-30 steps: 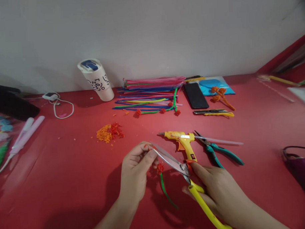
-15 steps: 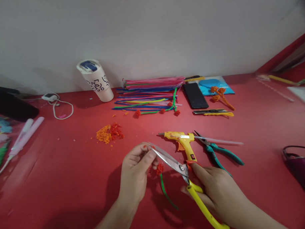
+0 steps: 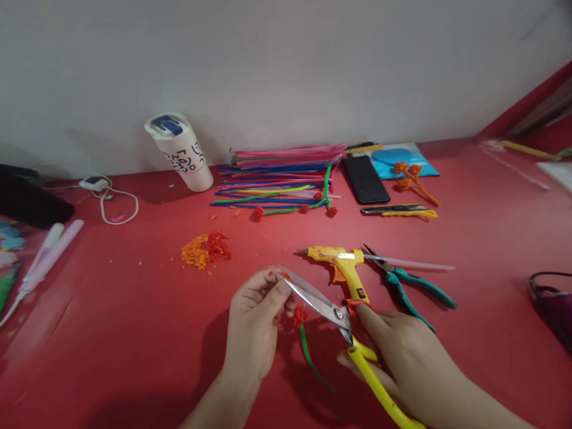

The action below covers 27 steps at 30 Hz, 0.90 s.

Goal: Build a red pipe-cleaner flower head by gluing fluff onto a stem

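Observation:
My left hand [image 3: 255, 322] is closed in a pinch, with a small red fuzzy piece [image 3: 286, 276] showing at the fingertips, mostly hidden. My right hand [image 3: 404, 360] grips scissors [image 3: 324, 308] with yellow and orange handles. The scissor blades reach up and left, their tips at the red piece by my left thumb. Just below and right of my left fingers is a fuzzy red flower head [image 3: 299, 316] on a green pipe cleaner stem [image 3: 310, 359]. Beyond the scissors lies a yellow glue gun [image 3: 346, 262] with a clear glue stick in its back.
Teal-handled pliers [image 3: 401, 288] lie right of the glue gun. Orange and red clippings [image 3: 205, 250] form a pile. Pipe cleaners [image 3: 275, 177], a phone [image 3: 367, 179], a cutter knife [image 3: 398, 210] and a white tumbler [image 3: 183, 152] are near the wall. A pink hot tool [image 3: 53, 251] is far left.
The scissors and my right hand have shifted very slightly left. My left hand keeps its pinch in the same place.

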Available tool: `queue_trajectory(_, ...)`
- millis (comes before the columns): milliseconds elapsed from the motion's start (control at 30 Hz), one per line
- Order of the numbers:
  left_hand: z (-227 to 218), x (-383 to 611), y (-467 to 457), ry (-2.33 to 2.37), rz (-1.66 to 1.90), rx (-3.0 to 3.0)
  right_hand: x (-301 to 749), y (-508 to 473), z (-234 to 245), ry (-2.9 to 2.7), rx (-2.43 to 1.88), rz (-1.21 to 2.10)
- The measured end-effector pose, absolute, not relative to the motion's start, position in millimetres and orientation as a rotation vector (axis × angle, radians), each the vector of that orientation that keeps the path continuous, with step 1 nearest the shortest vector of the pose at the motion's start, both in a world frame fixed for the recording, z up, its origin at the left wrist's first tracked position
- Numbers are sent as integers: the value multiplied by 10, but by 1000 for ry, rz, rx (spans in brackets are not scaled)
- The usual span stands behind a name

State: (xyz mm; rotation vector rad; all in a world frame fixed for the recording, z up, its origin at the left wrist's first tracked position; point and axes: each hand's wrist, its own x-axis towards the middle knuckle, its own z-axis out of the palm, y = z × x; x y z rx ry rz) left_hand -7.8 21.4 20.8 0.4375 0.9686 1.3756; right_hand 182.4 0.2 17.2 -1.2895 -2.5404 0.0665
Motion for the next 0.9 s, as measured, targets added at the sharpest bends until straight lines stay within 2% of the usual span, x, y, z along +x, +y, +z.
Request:
queue_trajectory(633, 210, -87, 226, 985, 1363, 424, 1814, 3, 165, -2477, -1360, 159)
queue_trajectory(700, 216, -88, 221, 979, 1348, 422, 1833, 11, 156, -2429, -1449, 374)
queue_trajectory(833, 226, -88, 200, 939, 1211, 463, 1779, 129, 247, -1994, -1501, 1131)
queue_trajectory(900, 227, -87, 190, 910, 1108, 491, 1692, 229, 345, -1691, -1446, 1305)
